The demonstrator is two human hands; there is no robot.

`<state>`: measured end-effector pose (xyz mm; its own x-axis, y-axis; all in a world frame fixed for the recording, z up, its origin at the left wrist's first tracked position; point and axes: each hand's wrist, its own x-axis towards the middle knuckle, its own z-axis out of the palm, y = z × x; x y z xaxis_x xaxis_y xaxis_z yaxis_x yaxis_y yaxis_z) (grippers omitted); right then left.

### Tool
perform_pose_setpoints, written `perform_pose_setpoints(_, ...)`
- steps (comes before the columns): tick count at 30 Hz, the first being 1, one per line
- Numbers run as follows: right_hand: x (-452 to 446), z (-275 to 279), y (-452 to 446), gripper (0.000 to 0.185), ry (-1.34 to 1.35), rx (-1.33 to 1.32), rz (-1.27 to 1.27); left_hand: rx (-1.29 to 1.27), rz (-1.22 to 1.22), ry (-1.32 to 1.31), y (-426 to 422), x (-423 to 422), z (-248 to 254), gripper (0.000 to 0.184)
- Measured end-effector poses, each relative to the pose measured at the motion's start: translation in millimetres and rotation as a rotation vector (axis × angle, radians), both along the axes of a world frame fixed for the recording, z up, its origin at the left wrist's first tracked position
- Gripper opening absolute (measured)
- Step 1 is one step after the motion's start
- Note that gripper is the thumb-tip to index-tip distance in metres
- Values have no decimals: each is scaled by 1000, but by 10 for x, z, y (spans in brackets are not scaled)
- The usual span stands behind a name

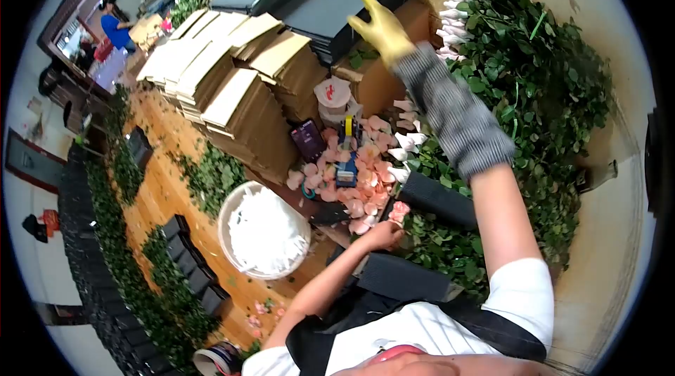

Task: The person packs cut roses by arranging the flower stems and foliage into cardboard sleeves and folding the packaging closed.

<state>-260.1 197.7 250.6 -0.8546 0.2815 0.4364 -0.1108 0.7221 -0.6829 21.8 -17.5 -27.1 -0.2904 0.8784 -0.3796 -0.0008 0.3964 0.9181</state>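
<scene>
My left hand (385, 235), bare, has its fingers closed around a pink rose (399, 211) just beside a heap of loose pink petals (369, 172). My right hand (385, 30), in a yellow glove with a grey knitted sleeve, is raised with thumb and fingers apart and nothing visible in it. Closest to it is a stack of black sheets (344, 7); I cannot tell whether it touches them. Two dark padded blocks (436, 200) lie near my left hand, over rose leaves. Amid the petals are a blue object (346, 172) and a dark purple box (307, 140).
Left of the petals stands a round tub (223, 232) filled with white pieces. Cardboard stacks (232, 102) rise behind it. Leafy roses with white-wrapped heads (453, 21) line the wall at right. Black bundles with greenery (197, 256) lie on the wooden floor. A person in blue (116, 28) is far off.
</scene>
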Motion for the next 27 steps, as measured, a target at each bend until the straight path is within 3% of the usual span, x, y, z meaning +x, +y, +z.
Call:
perform_pose_setpoints(3, -730, 254, -262, 72, -272, -127, -302, -44, 17, -85, -1, 24, -66, 34)
perform_pose_setpoints(5, -676, 343, -443, 63, -500, -134, -376, 39, -32, 122, -8, 0, -157, 36)
perform_pose_setpoints(6, -1255, -233, -137, 79, -527, 6, -451, -36, 23, -29, -22, 11, -8, 38)
perform_pose_setpoints(7, -1282, -397, 39, 55, -507, 577, -129, 42, 85, 12, -41, 44, 9, 40)
perform_pose_setpoints(9, -1233, -479, 216, 65, -559, -343, -265, 89, 86, 22, -27, 80, -58, 39)
perform_pose_setpoints(10, -1113, -348, 233, 54, -552, -222, -322, 100, 79, 19, 2, 74, -82, 39)
perform_pose_setpoints(11, -904, -144, 272, 44, -543, -110, -388, 78, 85, 1, -1, 73, -107, 39)
perform_pose_setpoints(15, -63, 248, 526, 36, -223, 39, -513, 67, 64, -12, -22, 52, -48, 38)
perform_pose_setpoints(17, 266, 218, 774, 53, -95, 104, -536, 44, 41, -52, -19, 28, -30, 39)
perform_pose_setpoints(19, 1242, 439, 604, 58, -57, 48, -396, 297, -69, 354, 2, -34, -281, 41)
perform_pose_setpoints(22, 2641, 379, 294, 23, 95, -194, -307, -67, -114, -152, -24, -140, 54, 44)
perform_pose_setpoints(23, 3098, 393, 171, 20, -62, -261, -358, -89, -108, -355, -64, -187, 81, 53)
perform_pose_setpoints(24, 3503, 261, 123, 29, -173, -284, -462, -57, -94, -480, -108, -227, 69, 55)
perform_pose_setpoints(25, 3865, -52, 110, 34, -219, -430, -538, -24, -77, -603, -136, -261, 57, 58)
perform_pose_setpoints(26, 4263, -436, 164, 36, -300, -309, -583, 7, -65, -630, -189, -236, 76, 58)
perform_pose_setpoints(27, 4528, -770, 10, 25, -320, -437, -617, 37, -54, -652, -245, -225, 139, 59)
